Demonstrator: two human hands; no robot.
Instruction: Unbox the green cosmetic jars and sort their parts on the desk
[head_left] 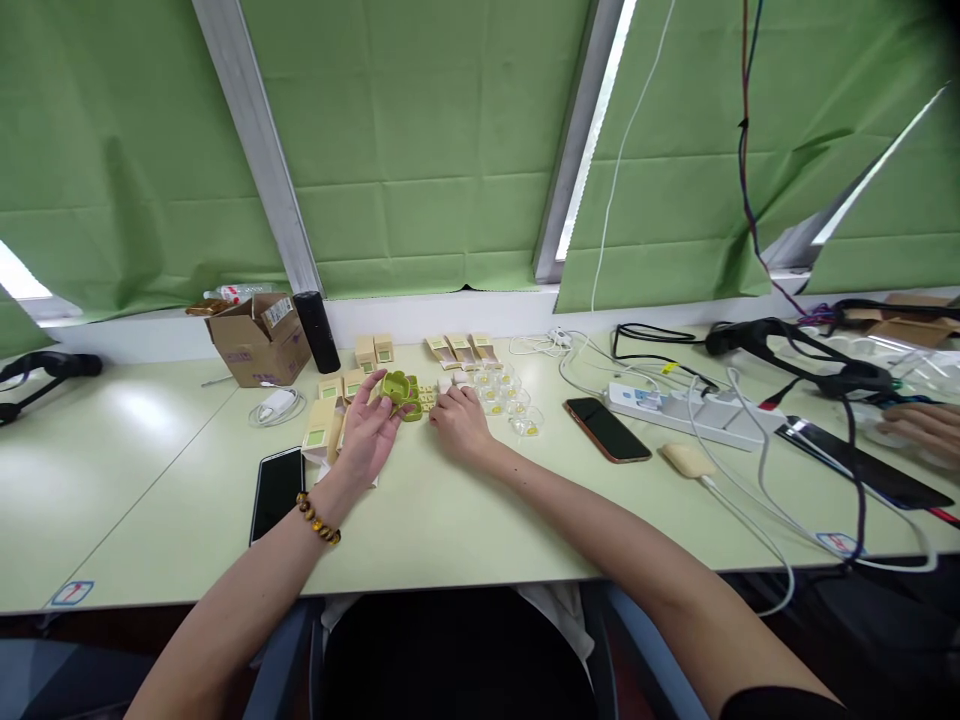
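Observation:
My left hand (366,432) is closed on the edge of a green flower-shaped dish (397,386), raised and tilted above the table. Another green piece (412,412) shows just below it, partly covered. To the right, my right hand (459,424) rests low over the table with its fingers curled down; what they hold, if anything, is hidden. Small pale yellow pieces (427,398) lie in rows between my hands. Small white items (448,382) sit just beyond my right fingertips. Clear plastic cups (516,403) with yellow spots stand to the right of that hand.
Small tan boxes (322,424) stand around my left hand, with open ones (463,350) farther back. Phones (277,490) (609,430) lie on both sides. A power strip (686,415) with cables, a cardboard box (259,340), a black cylinder (316,332) and another person's hand (926,428) are also visible.

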